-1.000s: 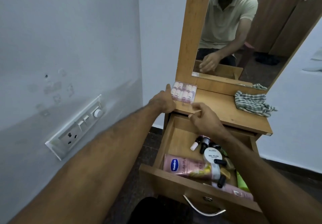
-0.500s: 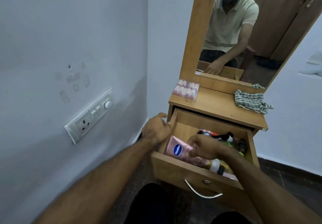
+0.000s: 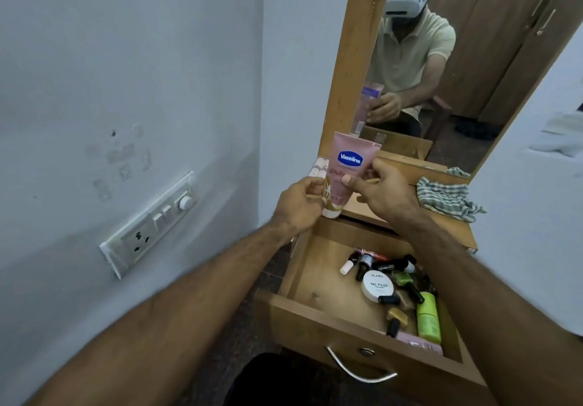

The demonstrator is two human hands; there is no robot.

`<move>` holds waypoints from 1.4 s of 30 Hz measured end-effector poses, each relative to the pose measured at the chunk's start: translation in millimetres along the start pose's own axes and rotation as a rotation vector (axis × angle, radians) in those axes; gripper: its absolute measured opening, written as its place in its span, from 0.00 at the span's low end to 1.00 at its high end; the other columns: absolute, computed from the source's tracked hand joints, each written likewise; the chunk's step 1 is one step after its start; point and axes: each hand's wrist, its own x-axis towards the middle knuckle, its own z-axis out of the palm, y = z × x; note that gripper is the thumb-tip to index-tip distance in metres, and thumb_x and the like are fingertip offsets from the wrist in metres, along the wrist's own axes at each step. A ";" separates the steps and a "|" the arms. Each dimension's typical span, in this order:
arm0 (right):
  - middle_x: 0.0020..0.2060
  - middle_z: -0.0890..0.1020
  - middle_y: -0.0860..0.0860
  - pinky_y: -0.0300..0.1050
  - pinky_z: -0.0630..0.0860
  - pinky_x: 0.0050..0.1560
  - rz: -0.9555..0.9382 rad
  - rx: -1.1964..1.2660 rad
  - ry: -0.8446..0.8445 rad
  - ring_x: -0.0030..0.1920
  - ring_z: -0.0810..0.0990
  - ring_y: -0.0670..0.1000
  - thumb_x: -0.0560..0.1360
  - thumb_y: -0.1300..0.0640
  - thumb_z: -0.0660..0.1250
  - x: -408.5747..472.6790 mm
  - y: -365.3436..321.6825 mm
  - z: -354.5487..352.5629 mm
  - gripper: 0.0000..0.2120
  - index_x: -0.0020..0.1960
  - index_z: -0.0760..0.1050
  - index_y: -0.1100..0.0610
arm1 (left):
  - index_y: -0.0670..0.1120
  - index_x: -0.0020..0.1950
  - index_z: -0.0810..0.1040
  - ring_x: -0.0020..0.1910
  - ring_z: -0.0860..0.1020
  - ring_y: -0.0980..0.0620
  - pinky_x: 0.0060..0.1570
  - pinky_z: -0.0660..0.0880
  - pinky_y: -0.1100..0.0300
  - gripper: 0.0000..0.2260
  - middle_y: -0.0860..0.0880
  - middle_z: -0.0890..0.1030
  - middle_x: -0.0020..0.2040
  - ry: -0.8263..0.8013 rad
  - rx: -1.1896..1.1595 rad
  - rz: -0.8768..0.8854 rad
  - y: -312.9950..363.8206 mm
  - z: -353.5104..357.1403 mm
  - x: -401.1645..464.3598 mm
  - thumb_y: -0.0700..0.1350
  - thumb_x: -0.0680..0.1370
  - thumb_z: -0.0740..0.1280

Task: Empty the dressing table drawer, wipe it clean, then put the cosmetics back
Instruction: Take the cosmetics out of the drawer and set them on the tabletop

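Both hands hold the pink Vaseline tube (image 3: 348, 172) upright, cap down, above the desk (image 3: 441, 225), the left hand (image 3: 299, 205) in a grip near the cap and the right hand (image 3: 381, 191) pinching its side, over the open drawer (image 3: 318, 282) of cosmetics (image 3: 394, 292).

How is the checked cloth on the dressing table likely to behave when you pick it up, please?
The checked cloth lies crumpled in soft folds, so it will probably hang limp and floppy. It looks thin, so likely light. It seems unlikely to slide or roll on the dressing table.
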 end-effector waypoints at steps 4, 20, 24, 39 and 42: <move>0.48 0.83 0.46 0.57 0.82 0.53 -0.029 -0.035 0.035 0.50 0.83 0.51 0.74 0.52 0.76 19.4 -3.9 16.0 0.15 0.59 0.79 0.52 | 0.46 0.73 0.73 0.61 0.79 0.49 0.60 0.79 0.56 0.22 0.48 0.80 0.64 0.036 0.038 0.016 3.5 -8.2 19.9 0.35 0.80 0.68; 0.49 0.83 0.51 0.51 0.82 0.54 0.111 0.047 0.027 0.51 0.83 0.52 0.77 0.58 0.74 37.7 10.2 27.3 0.17 0.64 0.78 0.58 | 0.49 0.78 0.65 0.67 0.76 0.48 0.59 0.78 0.55 0.29 0.47 0.75 0.70 0.026 0.102 -0.018 -5.7 -6.3 42.9 0.42 0.79 0.71; 0.41 0.83 0.48 0.51 0.83 0.49 0.191 -0.020 0.049 0.44 0.84 0.49 0.77 0.59 0.73 14.6 34.9 9.8 0.06 0.52 0.80 0.52 | 0.52 0.75 0.66 0.58 0.79 0.52 0.47 0.78 0.64 0.24 0.49 0.78 0.65 0.194 0.033 -0.070 -13.8 1.0 26.7 0.44 0.80 0.69; 0.65 0.74 0.51 0.49 0.70 0.63 -0.038 -1.001 -0.488 0.66 0.70 0.55 0.79 0.55 0.64 -50.6 120.8 27.7 0.18 0.67 0.77 0.46 | 0.52 0.71 0.70 0.54 0.81 0.49 0.53 0.80 0.50 0.23 0.51 0.83 0.55 -0.174 0.647 0.143 -71.3 72.0 -21.9 0.50 0.77 0.69; 0.60 0.77 0.51 0.48 0.72 0.60 -0.070 -1.001 -0.400 0.62 0.73 0.54 0.77 0.56 0.66 -48.5 126.4 29.6 0.14 0.63 0.80 0.50 | 0.51 0.75 0.66 0.60 0.79 0.48 0.60 0.78 0.49 0.27 0.48 0.80 0.63 -0.211 0.572 0.107 -73.3 76.6 -18.7 0.49 0.78 0.70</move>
